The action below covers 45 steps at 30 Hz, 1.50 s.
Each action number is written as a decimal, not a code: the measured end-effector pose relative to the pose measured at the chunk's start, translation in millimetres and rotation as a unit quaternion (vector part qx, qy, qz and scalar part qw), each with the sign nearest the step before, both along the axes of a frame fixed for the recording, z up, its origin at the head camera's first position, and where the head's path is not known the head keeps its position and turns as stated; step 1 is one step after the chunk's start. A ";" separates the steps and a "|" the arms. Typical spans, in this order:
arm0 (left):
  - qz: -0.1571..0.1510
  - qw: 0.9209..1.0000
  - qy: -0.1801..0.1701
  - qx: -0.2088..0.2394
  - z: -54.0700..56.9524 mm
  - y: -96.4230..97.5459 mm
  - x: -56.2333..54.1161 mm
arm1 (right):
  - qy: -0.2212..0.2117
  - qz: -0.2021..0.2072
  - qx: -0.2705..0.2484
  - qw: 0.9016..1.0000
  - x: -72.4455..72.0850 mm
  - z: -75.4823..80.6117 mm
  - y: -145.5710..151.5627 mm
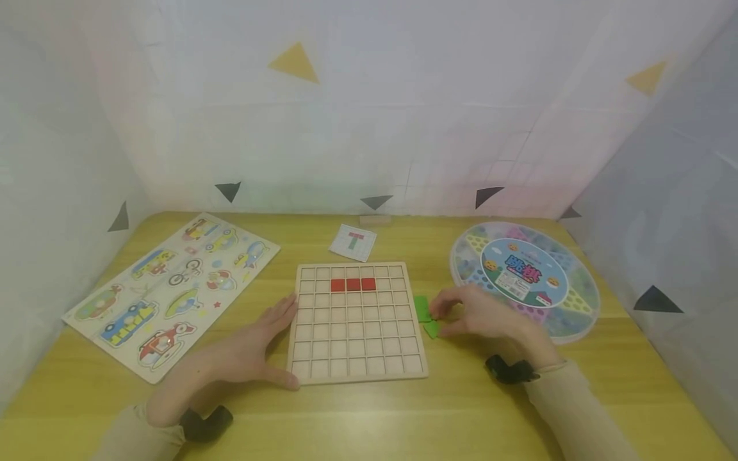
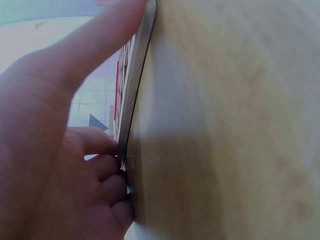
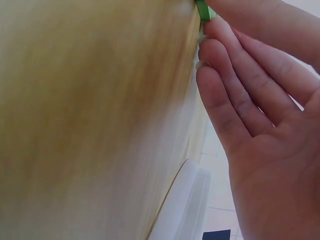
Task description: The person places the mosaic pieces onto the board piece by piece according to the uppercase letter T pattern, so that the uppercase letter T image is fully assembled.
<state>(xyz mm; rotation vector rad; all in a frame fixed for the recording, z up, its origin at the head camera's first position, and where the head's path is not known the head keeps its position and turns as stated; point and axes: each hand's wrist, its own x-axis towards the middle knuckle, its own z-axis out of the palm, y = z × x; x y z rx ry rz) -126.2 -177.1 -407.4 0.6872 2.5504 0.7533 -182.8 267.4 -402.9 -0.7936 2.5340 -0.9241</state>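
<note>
A square wooden grid board [image 1: 359,333] lies mid-table with three red square tiles [image 1: 353,284] side by side in its second row from the far edge. Along the board's left side rests my left hand [image 1: 250,352], thumb at the near corner and fingers at the left edge; the left wrist view shows the thumb [image 2: 107,37] against the board's rim [image 2: 135,75]. Just right of the board lie green tiles [image 1: 422,308]. My right hand [image 1: 475,314] pinches a green tile [image 3: 203,10] between thumb and fingertips, its far part hidden.
A small card [image 1: 353,243] with a red and green T pattern lies beyond the board, near a small wooden block [image 1: 375,220]. At left is a vehicle picture puzzle board [image 1: 173,294]. A round, clear game box [image 1: 524,278] sits at right, close behind my right hand.
</note>
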 end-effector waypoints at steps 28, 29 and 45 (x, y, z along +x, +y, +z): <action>0.002 1.000 0.004 -0.004 -2.2 0.3 -0.7 | 0.041 0.010 0.012 0.999 1.0 -3.1 -2.8; 0.002 1.000 0.004 -0.006 -2.1 0.3 -0.8 | 0.045 0.014 0.016 0.999 0.9 -3.0 -2.8; 0.002 1.000 0.000 0.001 0.6 1.0 0.8 | 0.058 0.026 0.030 0.998 2.0 -2.7 -5.7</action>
